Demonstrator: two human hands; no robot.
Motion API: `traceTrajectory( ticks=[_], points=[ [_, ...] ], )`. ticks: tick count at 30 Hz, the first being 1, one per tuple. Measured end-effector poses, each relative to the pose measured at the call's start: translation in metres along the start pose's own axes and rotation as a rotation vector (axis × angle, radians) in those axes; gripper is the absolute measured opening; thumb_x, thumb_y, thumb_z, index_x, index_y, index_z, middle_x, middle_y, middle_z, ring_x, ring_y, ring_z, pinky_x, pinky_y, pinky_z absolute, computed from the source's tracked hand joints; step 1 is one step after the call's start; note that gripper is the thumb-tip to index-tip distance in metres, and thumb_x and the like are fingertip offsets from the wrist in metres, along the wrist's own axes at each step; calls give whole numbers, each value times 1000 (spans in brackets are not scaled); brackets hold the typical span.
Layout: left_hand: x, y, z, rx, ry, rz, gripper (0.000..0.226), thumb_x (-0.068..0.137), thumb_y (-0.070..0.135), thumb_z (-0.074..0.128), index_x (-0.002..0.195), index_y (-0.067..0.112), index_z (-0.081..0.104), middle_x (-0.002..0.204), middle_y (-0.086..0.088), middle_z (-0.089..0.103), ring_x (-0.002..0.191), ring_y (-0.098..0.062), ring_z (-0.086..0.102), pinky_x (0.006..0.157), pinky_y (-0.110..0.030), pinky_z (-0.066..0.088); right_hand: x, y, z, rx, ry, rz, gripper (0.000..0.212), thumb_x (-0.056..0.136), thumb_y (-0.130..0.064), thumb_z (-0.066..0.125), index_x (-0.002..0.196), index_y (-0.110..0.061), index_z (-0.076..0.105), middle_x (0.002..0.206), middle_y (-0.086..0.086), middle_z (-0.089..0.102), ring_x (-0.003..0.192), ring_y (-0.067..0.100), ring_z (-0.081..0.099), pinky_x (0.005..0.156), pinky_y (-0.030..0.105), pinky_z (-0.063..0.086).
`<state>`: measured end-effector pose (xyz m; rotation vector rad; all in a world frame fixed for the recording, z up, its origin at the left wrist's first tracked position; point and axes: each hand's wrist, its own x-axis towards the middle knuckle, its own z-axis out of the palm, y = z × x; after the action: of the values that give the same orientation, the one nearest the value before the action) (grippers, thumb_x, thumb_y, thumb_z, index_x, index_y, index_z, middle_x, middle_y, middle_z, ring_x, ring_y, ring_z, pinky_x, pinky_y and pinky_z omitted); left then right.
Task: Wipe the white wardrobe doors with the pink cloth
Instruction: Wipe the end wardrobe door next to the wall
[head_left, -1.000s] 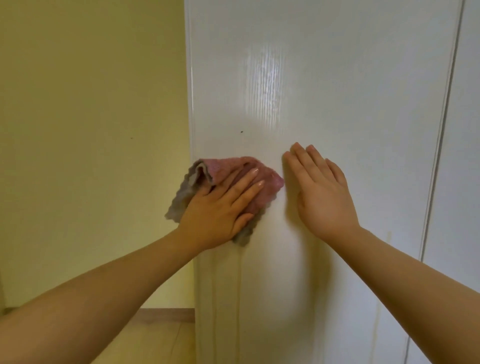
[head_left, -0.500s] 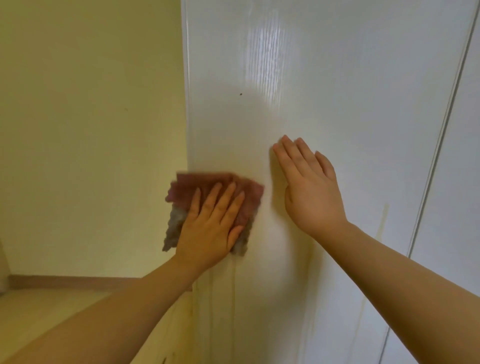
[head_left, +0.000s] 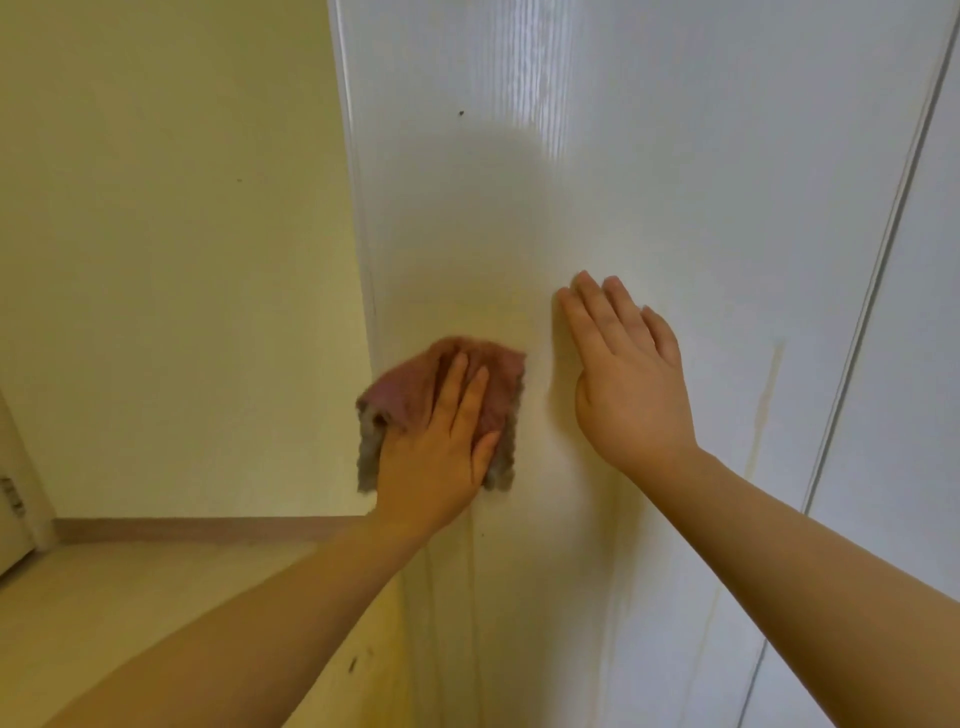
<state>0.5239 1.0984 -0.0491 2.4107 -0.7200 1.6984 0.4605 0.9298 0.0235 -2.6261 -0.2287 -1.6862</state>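
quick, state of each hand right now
Left hand: open, fingers straight, pressing the pink cloth against the white wardrobe door.
Right hand: open, flat on the door, holding nothing.

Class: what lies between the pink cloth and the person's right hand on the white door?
In the head view, only a bare strip of glossy white wardrobe door separates the crumpled pink cloth from the flat right hand.

Wardrobe door (head_left: 675, 182): glossy white, faint wood-grain. Cloth (head_left: 410, 389): fuzzy pink, nubby grey edge. Wall (head_left: 156, 260): matt.
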Motion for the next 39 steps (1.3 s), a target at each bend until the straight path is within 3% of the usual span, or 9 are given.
traceTrajectory(
  ticks=[5,9,12,17,21,27,31,35,39],
  points=[
    [67,-16,-11,100,108,-74,63,93,40,34,143,3,24,148,-21,33,135,-33,18,112,-46,5,-8,-10,16,9,-33,46,59,82,-9,45,140,-14,40,148,14,34,137,35,28,109,47,21],
    [-13,1,16,61,26,-3,59,100,44,17,150,13,10,149,-12,21,132,-34,25,112,-46,17,-18,-7,21,-30,55,12,54,82,-14,52,136,-15,44,145,14,39,134,35,33,108,44,18],
    [-58,-1,19,-17,-34,17,59,101,46,8,151,18,-6,159,-7,-1,123,-28,36,78,-38,51,-42,-4,25,-59,48,-6,54,83,-17,48,137,-19,39,146,11,38,135,31,28,109,43,14],
    [-9,3,7,7,52,-19,63,93,42,32,145,7,24,152,-14,27,131,-30,28,98,-37,37,-48,3,23,-112,41,-39,53,84,-20,42,137,-19,36,145,10,40,134,30,27,109,45,16],
    [12,6,17,50,101,-86,71,95,43,30,151,14,-1,151,-15,17,139,-31,11,114,-46,1,-41,-5,31,-91,77,-61,55,83,-19,49,137,-17,37,145,9,40,135,29,28,110,45,16],
    [-65,17,26,-31,-21,14,60,102,43,7,152,13,-3,159,-5,-11,126,-27,34,83,-37,51,-52,-3,29,-92,25,-35,56,84,-18,43,139,-16,34,147,8,38,136,27,25,112,41,9],
    [16,12,8,6,92,-127,62,93,41,33,142,5,24,147,-13,21,132,-31,24,106,-42,24,-42,0,22,-79,63,22,58,83,-17,46,140,-16,35,148,9,36,137,26,22,113,38,4],
    [-18,22,31,46,84,-54,66,97,42,26,152,11,4,156,-13,7,137,-31,16,114,-46,5,-42,2,19,-86,73,54,59,83,-17,47,140,-17,33,147,10,36,137,26,22,112,39,6],
    [-68,26,29,-54,-58,0,58,102,43,7,152,14,5,159,-5,-9,117,-27,45,75,-34,54,-57,13,11,-98,-11,56,58,83,-20,41,140,-18,32,148,10,34,137,26,21,111,40,5]
  ],
)
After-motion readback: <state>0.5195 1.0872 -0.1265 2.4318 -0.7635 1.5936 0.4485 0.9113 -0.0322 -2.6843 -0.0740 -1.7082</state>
